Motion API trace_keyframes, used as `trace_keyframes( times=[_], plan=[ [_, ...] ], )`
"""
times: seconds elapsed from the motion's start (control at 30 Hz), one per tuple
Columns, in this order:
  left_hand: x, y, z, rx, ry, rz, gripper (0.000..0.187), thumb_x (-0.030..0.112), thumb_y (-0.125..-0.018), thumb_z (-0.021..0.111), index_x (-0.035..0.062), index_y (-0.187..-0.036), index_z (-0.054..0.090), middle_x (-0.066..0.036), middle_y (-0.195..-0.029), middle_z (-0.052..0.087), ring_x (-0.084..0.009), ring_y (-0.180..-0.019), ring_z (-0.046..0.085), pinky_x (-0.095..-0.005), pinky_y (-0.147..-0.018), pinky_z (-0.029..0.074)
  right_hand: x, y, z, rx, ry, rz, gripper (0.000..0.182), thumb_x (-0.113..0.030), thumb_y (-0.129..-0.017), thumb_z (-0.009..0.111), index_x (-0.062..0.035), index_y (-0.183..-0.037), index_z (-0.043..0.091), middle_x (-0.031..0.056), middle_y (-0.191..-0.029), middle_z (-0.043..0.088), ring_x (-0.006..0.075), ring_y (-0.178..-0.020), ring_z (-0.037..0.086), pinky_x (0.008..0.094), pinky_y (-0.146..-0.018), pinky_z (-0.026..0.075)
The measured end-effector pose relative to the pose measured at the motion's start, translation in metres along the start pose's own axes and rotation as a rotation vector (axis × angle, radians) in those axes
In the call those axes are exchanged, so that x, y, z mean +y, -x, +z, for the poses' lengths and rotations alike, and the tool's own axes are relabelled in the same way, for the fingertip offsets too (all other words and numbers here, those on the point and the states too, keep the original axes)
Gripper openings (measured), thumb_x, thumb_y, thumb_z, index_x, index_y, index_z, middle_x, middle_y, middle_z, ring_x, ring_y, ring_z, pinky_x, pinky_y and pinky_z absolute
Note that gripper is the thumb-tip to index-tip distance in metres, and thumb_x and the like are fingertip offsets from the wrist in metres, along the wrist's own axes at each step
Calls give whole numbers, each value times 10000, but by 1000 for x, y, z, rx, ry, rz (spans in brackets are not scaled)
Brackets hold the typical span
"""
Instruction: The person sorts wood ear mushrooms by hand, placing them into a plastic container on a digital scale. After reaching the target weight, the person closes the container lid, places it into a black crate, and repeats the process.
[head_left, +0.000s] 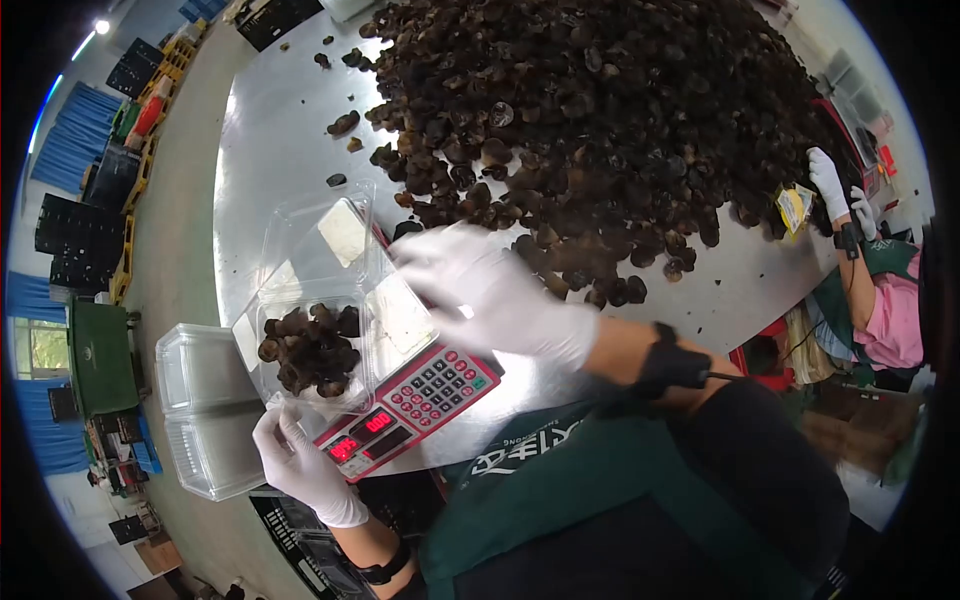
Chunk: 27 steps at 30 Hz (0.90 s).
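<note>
A clear plastic box (368, 352) with its lid (290, 225) raised sits on a red and white scale (437, 388), whose red digits are lit. Dark brown, mushroom-like pieces (310, 350) lie inside the box. At the box's near corner, my gloved left hand (300, 468) has its thumb and fingers closed on the edge. My gloved right hand (490, 290) is smeared by motion above the scale's right side, beside the lid; its fingers are too blurred to read. Beyond it spreads a large heap of the same dark pieces (600, 110) on the metal table (270, 130).
Stacked clear boxes (205, 370) stand left of the scale. A black crate (270, 22) is at the far left corner. Loose pieces dot the tabletop. At the right, a co-worker's gloved hands (828, 182) are near a yellow and white packet (795, 208). Black crates (300, 545) sit below the near edge.
</note>
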<state>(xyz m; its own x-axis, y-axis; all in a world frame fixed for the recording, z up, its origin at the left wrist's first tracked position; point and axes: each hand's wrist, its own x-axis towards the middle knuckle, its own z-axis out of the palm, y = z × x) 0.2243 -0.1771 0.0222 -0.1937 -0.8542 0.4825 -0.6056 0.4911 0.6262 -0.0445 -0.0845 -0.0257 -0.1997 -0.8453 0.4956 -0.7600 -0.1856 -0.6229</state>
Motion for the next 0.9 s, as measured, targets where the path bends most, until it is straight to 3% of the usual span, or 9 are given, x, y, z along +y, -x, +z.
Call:
trace_keyframes(
  times=[0.07,0.2,0.33,0.47,0.53,0.6,0.73,0.83,0.9],
  plan=[
    [5,8,-7,23,-20,-27,35,-45,-942,608,-32,-924,635,-86,-845,663,-162,-785,625,-290,-748,511,37,34,-47,0,176,129,596,-249,-753,760,-39,-1291,613,173,-1371,550,350,-1254,525,466,-1067,409],
    [29,37,-12,-452,-58,305,114,-89,-789,651,13,-839,643,-105,-829,671,-253,-732,628,-344,-695,487,74,99,-84,-139,384,322,751,-325,-709,809,-110,-1386,564,181,-1467,470,353,-1385,416,480,-1135,348],
    [48,65,25,-878,-28,591,164,108,-793,760,68,-755,606,-63,-756,605,-274,-708,594,-400,-660,458,65,86,-66,-341,290,153,850,-469,-655,838,-190,-1407,554,138,-1506,439,330,-1414,377,636,-1097,319],
    [66,89,61,-867,13,612,159,130,-826,743,73,-783,600,-64,-807,603,-258,-753,597,-387,-686,462,72,71,-28,-309,360,-4,745,-501,-665,814,-227,-1329,619,115,-1497,457,302,-1388,407,740,-1112,222],
    [79,95,75,-844,65,583,110,88,-815,729,66,-800,623,-60,-825,633,-278,-780,623,-407,-719,493,78,71,-22,-173,382,-46,401,-324,-820,720,-189,-1194,671,84,-1356,581,273,-1193,574,520,-1010,440],
    [83,98,83,-854,54,594,103,81,-814,730,77,-818,627,-49,-835,639,-266,-782,626,-395,-717,492,89,74,-30,-195,394,20,299,-292,-825,716,-163,-1093,687,47,-1161,644,233,-993,625,398,-826,530],
    [90,99,87,-897,63,624,105,75,-815,735,83,-818,630,-36,-857,653,-251,-787,632,-379,-721,490,116,92,-45,2,329,82,115,-260,-844,706,-148,-871,707,16,-926,660,183,-806,653,330,-635,539],
    [103,82,74,-799,174,593,102,10,-800,721,56,-884,685,-63,-913,701,-271,-822,656,-367,-747,505,114,83,-52,274,-52,308,94,-109,-887,658,-46,-836,705,64,-823,667,193,-679,673,282,-621,540],
    [101,66,55,-572,195,575,109,-53,-787,692,13,-874,692,-124,-897,714,-273,-832,675,-376,-760,528,110,72,-67,273,-634,623,159,-81,-958,566,-16,-893,696,76,-816,669,138,-642,652,291,-545,530]
  ],
)
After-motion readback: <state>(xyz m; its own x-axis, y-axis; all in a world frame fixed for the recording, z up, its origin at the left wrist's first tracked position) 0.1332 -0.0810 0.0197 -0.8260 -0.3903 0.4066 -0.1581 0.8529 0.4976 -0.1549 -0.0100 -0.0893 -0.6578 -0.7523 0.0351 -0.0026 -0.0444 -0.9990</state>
